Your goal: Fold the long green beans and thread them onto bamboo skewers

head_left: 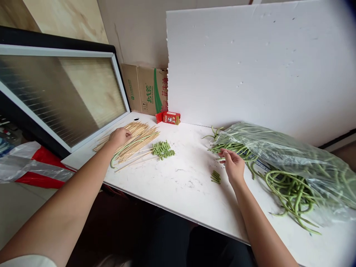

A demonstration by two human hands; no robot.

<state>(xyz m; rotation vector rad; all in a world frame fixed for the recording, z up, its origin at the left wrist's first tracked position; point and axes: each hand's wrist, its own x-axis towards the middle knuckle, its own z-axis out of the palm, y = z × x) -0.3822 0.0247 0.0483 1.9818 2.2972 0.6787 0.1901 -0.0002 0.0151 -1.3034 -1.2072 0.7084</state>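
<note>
My left hand (121, 136) rests over the pile of wooden skewers (136, 142) at the left, fingers bent together; whether it grips a skewer is too small to tell. Long green beans lie across the pile. Beside it, short bean pieces (162, 149) are threaded in rows on skewers. My right hand (232, 161) is closed at the fingertips near the long green beans, with a short green piece showing at its fingers. Just below it, a small row of cut bean pieces (216, 177) lies on the white table (178, 185).
A clear plastic bag (278, 144) of long beans covers the right side, with loose beans (296, 193) spilling out. A red box (171, 118) and a cardboard box (144, 89) stand at the back. A white board (250, 66) rises behind; a framed glass panel (69, 96) is at left.
</note>
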